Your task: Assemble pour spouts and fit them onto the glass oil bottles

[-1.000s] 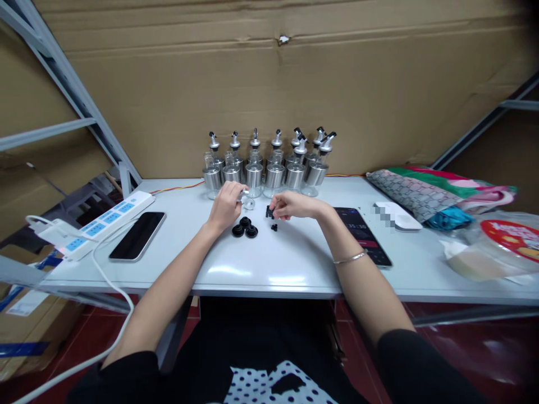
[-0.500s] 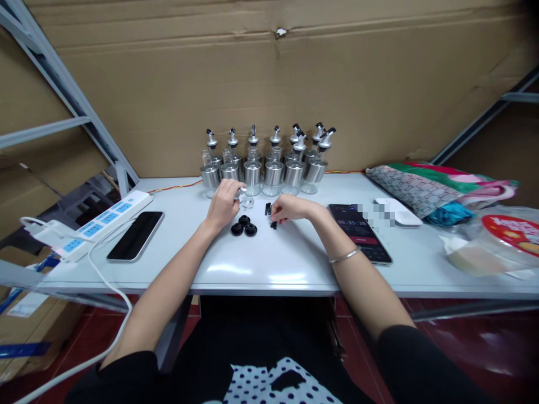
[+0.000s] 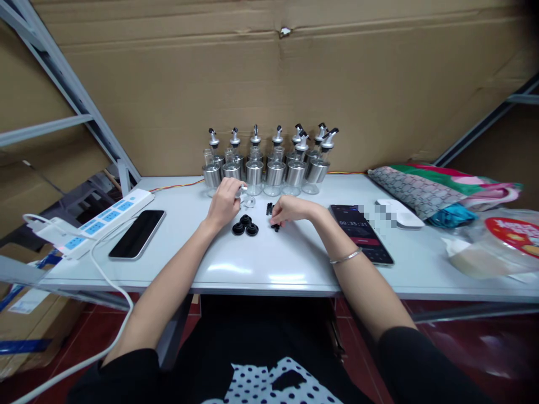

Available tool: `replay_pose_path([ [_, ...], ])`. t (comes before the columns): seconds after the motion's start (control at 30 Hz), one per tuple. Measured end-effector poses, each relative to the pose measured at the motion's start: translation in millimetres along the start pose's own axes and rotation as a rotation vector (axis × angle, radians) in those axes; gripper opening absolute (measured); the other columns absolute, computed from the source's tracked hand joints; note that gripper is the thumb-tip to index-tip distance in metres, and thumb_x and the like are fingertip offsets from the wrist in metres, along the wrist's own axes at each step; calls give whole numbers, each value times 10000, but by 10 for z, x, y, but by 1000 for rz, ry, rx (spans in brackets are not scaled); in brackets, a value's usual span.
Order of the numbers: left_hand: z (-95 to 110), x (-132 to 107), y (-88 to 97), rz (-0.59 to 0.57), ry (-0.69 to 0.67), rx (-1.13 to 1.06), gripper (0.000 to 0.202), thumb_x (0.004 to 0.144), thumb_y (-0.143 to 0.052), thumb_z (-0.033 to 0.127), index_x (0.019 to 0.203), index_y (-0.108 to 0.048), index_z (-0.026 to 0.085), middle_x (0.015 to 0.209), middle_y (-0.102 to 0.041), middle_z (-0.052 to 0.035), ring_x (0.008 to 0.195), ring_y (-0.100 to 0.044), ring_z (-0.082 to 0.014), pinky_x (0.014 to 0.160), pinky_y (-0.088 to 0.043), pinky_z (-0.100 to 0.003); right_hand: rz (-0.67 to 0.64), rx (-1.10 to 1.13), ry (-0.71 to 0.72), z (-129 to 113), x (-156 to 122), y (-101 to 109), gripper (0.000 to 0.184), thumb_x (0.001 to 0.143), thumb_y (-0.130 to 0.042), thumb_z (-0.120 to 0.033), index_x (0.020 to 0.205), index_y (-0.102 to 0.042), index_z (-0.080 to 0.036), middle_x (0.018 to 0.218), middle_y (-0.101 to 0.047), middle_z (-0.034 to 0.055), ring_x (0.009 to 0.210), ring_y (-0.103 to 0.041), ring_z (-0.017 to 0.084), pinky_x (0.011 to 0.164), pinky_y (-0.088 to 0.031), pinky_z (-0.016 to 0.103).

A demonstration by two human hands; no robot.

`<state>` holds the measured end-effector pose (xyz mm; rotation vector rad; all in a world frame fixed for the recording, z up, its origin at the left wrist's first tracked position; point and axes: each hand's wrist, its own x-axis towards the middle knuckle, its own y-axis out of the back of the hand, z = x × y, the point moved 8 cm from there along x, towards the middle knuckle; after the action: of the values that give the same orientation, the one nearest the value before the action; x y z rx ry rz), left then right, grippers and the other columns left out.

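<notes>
My left hand [image 3: 225, 202] is curled around a small silver pourer part [image 3: 243, 192] held just above the white table [image 3: 269, 264]. My right hand [image 3: 290, 209] rests on the table, its fingertips pinched on a small black piece [image 3: 275, 226]; another small black piece [image 3: 269, 209] lies just left of its fingers. Three black rubber stoppers [image 3: 245, 225] sit clustered between the hands. A small clear disc [image 3: 250, 202] lies beyond them. Behind stands a row of several glass and steel oil bottles [image 3: 269, 166] with pourer spouts.
A dark phone [image 3: 137, 234] and a white power strip [image 3: 96, 223] with cable lie at left. A phone showing a timer [image 3: 361, 232] and a white flat device [image 3: 400, 213] lie at right, beside folded cloths [image 3: 425, 188] and plastic bags [image 3: 497, 244]. Cardboard forms the back wall.
My right hand has lowered slightly from the black piece near the disc down to the small black piece on the table. My left hand has kept still with the silver part.
</notes>
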<state>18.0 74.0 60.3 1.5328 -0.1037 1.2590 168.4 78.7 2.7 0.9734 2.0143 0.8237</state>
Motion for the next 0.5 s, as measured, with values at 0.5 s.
replay_pose_path([
  [0.5,-2,1,21,8,3,-1,380,659,-436,-34,963,-520,178,962,-584,-62,942,-499,-219,844,-455,-371,-45,11,-49,12,-77,7,142,701,-662,-294,667,-658,-157,579,-607,5,556,-534,110,523,-377,218],
])
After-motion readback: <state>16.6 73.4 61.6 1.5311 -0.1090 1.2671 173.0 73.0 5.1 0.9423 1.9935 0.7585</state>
